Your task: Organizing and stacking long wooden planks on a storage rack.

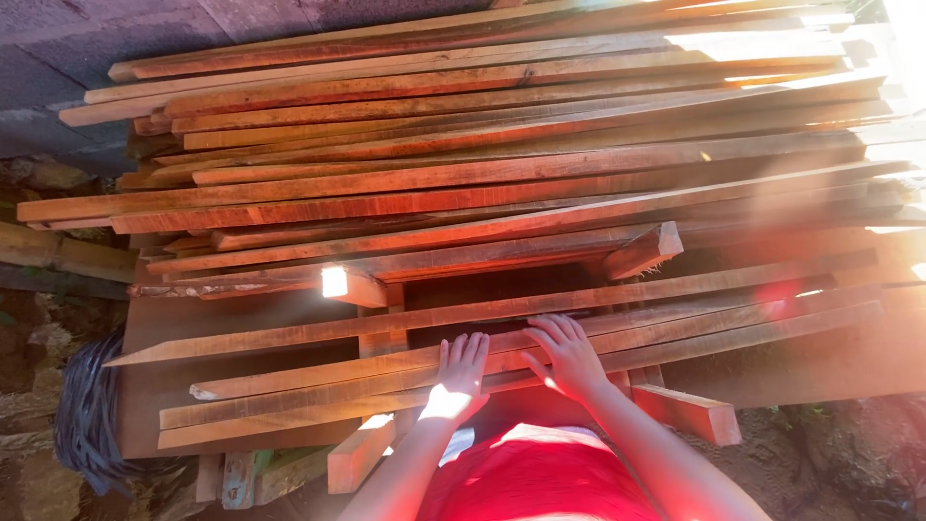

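Observation:
A large stack of long reddish-brown wooden planks (463,174) lies across the view, ends pointing left. My left hand (461,371) rests palm-down, fingers spread, on the nearest long planks (318,386) at the front of the pile. Beside it, my right hand (569,355) presses flat on the same front planks, fingers apart. Neither hand grips anything. Both forearms reach up from the bottom, above my red garment (540,478).
Short wooden blocks (690,413) and offcuts (359,453) stick out under the front planks. A flat brown board (154,386) supports the pile at left. Dark netting (87,415) lies at lower left, a pole (58,251) and stony ground nearby. Grey wall behind.

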